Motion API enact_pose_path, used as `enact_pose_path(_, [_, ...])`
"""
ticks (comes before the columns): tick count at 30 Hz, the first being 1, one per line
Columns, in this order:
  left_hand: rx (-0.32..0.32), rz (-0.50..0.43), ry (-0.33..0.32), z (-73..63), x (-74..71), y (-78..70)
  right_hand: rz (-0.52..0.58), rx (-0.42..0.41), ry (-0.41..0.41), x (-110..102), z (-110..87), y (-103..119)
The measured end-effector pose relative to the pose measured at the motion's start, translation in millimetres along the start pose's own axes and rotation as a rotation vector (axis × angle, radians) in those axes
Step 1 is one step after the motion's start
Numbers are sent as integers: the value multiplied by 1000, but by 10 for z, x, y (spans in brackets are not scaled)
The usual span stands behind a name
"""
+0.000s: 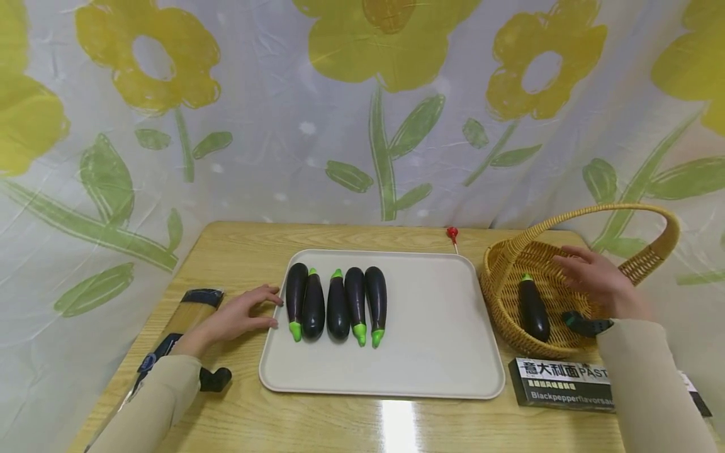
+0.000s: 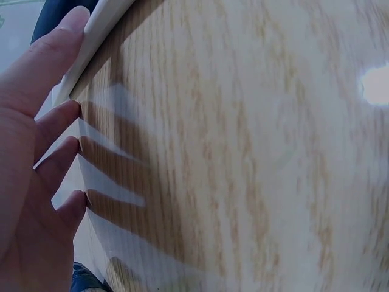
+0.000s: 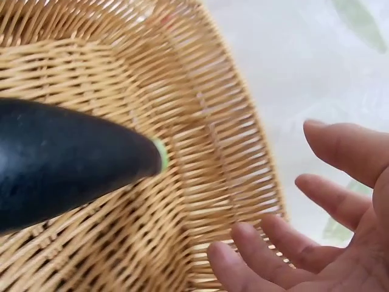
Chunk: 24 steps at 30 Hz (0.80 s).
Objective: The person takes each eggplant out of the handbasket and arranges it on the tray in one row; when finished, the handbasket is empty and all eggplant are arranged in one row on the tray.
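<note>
A white tray (image 1: 436, 327) holds several dark purple eggplants (image 1: 338, 308) in a row on its left half, their green ends pointing different ways. My left hand (image 1: 238, 318) is at the tray's left edge, thumb and fingertips close to the rim and nothing in its grasp. On the right stands a wicker basket (image 1: 494, 302) with a tall arched handle. One eggplant (image 1: 532, 308) lies inside it. Over the basket's right side hovers my right hand (image 1: 600, 280), fingers spread and holding nothing. In the right wrist view, those fingers (image 3: 282, 243) are apart from the eggplant (image 3: 73, 164).
A black pasta box (image 1: 566, 393) lies in front of the basket, partly under the right sleeve. Behind the tray is a red lollipop (image 1: 452, 234). A long, brown-windowed package (image 1: 189, 314) lies by the left forearm. A flowered curtain (image 1: 272, 157) hangs behind the wooden table (image 1: 317, 428).
</note>
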<state>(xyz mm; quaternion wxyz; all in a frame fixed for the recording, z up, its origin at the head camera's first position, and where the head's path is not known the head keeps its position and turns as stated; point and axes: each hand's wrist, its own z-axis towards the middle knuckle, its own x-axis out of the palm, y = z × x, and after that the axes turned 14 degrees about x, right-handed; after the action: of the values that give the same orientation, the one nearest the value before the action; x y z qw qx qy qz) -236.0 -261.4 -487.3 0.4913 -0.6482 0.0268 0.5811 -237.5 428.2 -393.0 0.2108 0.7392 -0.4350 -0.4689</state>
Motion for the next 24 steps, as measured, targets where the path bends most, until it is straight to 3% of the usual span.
enact_pose_path(6, [5, -1, -1, -2, 6, 1, 94, 26, 128, 93, 129, -136])
enact_pose_path(12, [-1, -6, -8, -2, -7, -13, 84, 69, 238, 180, 168, -177])
enact_pose_path(24, [8, -8, 1, 5, -9, -14, 131, 64, 321, 250, 150, -214])
